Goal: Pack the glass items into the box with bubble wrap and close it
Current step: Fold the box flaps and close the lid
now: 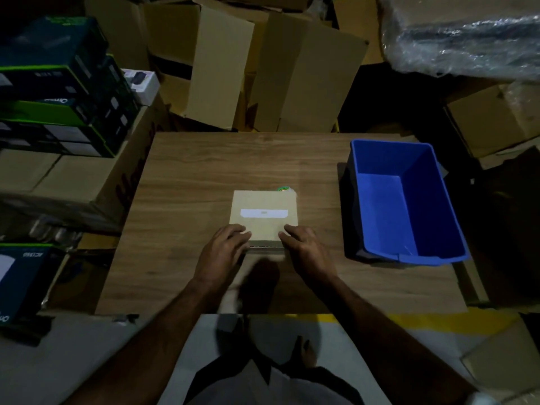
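We are finishing: the box [264, 217] looks closed.
Our left hand [223, 252] and right hand [305, 249] are pressing flat on its near edge.

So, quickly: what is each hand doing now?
Left hand: open, fingers resting on the closed box.
Right hand: open, also on the box.
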A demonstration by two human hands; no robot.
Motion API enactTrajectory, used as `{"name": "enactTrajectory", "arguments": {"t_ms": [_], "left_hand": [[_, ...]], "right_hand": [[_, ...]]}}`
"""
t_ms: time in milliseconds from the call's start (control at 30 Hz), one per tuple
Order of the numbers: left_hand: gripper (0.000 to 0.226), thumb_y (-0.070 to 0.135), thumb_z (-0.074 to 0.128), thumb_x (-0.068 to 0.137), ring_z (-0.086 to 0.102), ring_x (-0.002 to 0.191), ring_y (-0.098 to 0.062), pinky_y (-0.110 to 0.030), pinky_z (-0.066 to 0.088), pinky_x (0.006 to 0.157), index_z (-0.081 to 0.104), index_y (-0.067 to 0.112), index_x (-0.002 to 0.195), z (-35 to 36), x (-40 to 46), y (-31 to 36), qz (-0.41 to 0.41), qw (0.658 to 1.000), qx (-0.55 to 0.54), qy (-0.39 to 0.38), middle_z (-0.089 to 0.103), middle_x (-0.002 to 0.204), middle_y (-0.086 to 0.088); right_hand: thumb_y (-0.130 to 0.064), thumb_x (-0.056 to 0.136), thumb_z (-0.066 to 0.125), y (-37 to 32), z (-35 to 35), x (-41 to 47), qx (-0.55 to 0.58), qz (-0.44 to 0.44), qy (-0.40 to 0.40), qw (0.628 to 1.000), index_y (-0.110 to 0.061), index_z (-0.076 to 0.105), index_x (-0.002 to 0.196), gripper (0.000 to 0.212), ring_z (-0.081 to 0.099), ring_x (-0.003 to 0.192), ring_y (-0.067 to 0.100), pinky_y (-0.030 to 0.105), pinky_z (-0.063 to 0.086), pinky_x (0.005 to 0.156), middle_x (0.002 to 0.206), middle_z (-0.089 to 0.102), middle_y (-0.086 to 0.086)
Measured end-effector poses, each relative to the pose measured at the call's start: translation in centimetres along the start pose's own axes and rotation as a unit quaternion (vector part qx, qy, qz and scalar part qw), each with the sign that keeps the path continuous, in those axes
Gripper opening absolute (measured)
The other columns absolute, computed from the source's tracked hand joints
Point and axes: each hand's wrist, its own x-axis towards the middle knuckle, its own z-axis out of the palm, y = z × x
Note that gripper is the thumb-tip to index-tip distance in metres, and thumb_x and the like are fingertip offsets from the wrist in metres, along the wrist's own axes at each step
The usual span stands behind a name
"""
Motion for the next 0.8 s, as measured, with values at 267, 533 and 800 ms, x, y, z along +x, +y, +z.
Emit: {"name": "enactTrajectory", "arguments": {"t_ms": [267, 533, 800], "left_hand": [[0.026, 0.018, 0.064, 0.097, 0.055, 0.122, -0.008, -0.024, 0.046, 0.103, 0.072, 0.017, 0.122, 0.1, -0.3, 0.0, -0.024, 0.999, -0.041, 0.002, 0.059, 0.134, 0.004], [0.022, 0.016, 0.065, 0.097, 0.054, 0.116, -0.010, -0.026, 0.048, 0.099, 0.073, 0.016, 0.117, 0.3, 0.0, -0.4, -0.016, 0.998, -0.052, 0.007, 0.058, 0.125, 0.003], [0.022, 0.017, 0.067, 0.096, 0.056, 0.115, -0.011, -0.030, 0.049, 0.099, 0.074, 0.018, 0.116, 0.9, -0.2, -0.8, -0.005, 1.000, -0.003, 0.007, 0.063, 0.125, 0.004]], "right_hand": [[-0.014, 0.090, 0.074, 1.8, 0.8, -0.5, 0.201, 0.086, 0.025, 0.975, -0.022, 0.068, 0.128, 0.039, 0.053, 0.118, 0.010, 0.029, 0.053, 0.092, 0.144, 0.048, 0.007], [-0.027, 0.096, 0.060, 2.7, -0.9, 0.3, 0.150, 0.072, -0.024, 0.986, -0.020, 0.061, 0.135, 0.040, 0.063, 0.111, 0.021, 0.041, 0.054, 0.093, 0.124, 0.067, 0.007], [-0.036, 0.097, 0.058, 2.5, 0.3, 0.1, 0.081, 0.075, -0.015, 0.994, -0.029, 0.056, 0.134, 0.038, 0.062, 0.100, 0.010, 0.025, 0.051, 0.077, 0.120, 0.063, -0.004]]}}
